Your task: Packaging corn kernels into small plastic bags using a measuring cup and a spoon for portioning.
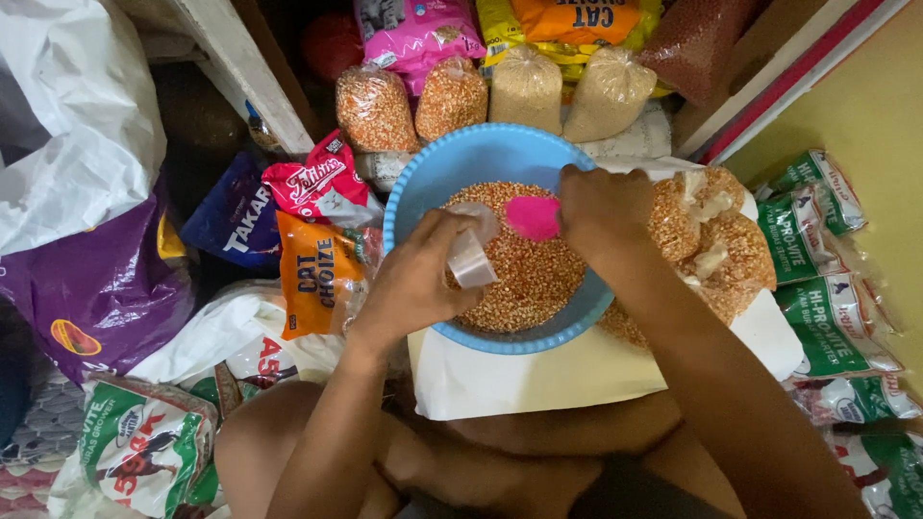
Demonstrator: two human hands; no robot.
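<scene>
Left hand [413, 284] has its grip closed on a small clear bag [471, 252], held mouth-up over the blue bowl [433, 173] of orange grain [524, 279]. Right hand [601, 207] is closed on a pink scoop [534, 218], which sits just right of the bag mouth (above the grain). Filled bags [716, 245] lie right of the bowl.
</scene>
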